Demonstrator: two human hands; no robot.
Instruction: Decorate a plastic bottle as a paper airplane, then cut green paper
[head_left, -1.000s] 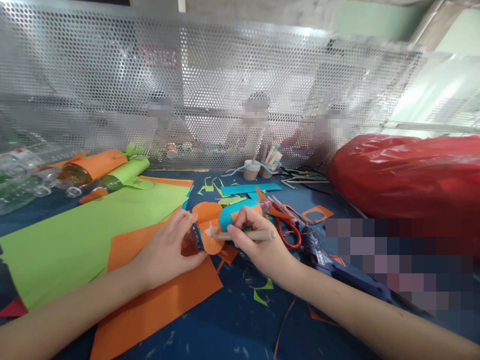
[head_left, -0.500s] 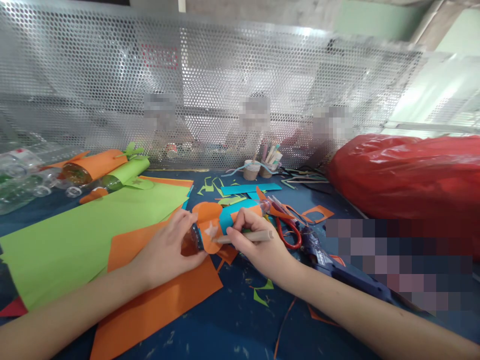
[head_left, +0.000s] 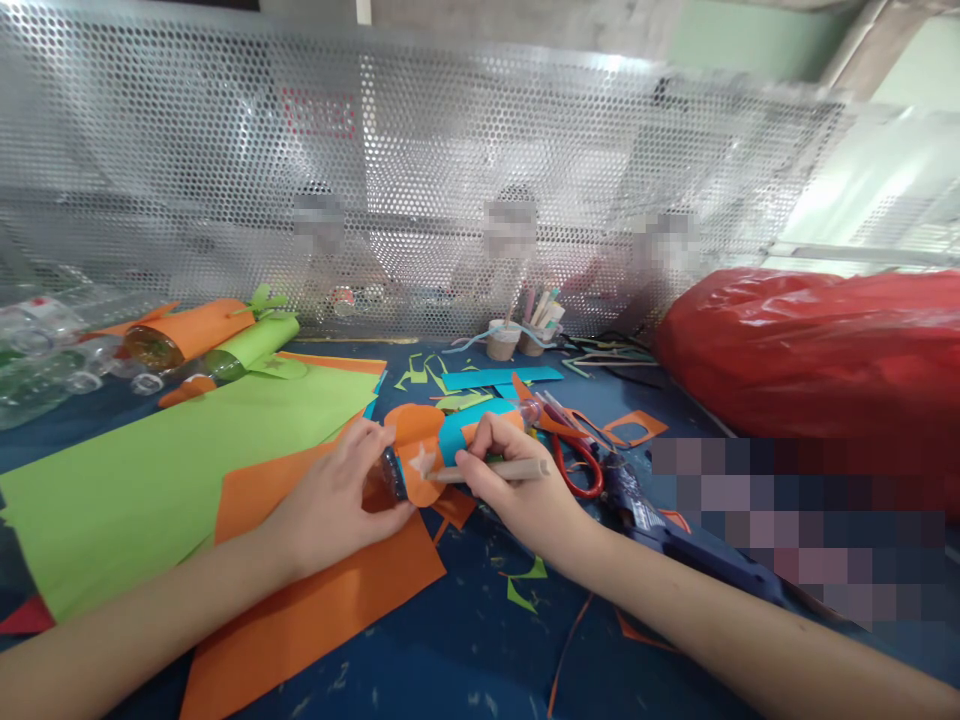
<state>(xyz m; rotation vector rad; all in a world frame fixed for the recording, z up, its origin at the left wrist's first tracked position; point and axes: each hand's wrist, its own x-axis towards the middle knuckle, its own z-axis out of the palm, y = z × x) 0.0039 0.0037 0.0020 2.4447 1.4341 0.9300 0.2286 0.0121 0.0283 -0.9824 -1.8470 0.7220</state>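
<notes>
A plastic bottle [head_left: 463, 422] wrapped in blue and orange paper lies on its side, with its neck toward the right. My left hand [head_left: 341, 497] is closed around its dark base end. On the rounded orange paper piece [head_left: 417, 424] there is a pale star [head_left: 422, 461]. My right hand [head_left: 506, 470] pinches a light grey marker [head_left: 523, 470], whose tip meets the orange paper beside the star. Red-handled scissors [head_left: 592, 480] lie just past my right hand, next to a dark blue glue gun [head_left: 675, 545].
Green [head_left: 187, 440] and orange paper sheets [head_left: 322, 620] spread under and left of my left arm. Paper-wrapped bottles [head_left: 191, 335] and clear bottles [head_left: 45, 350] lie at the left. Pots of pens [head_left: 534, 335] stand by the perforated screen [head_left: 420, 170]. A red plastic bag [head_left: 817, 350] bulges at right.
The marker tip has shifted very slightly up and left near the star, with my right hand moving a little. My left hand and the bottle look the same.
</notes>
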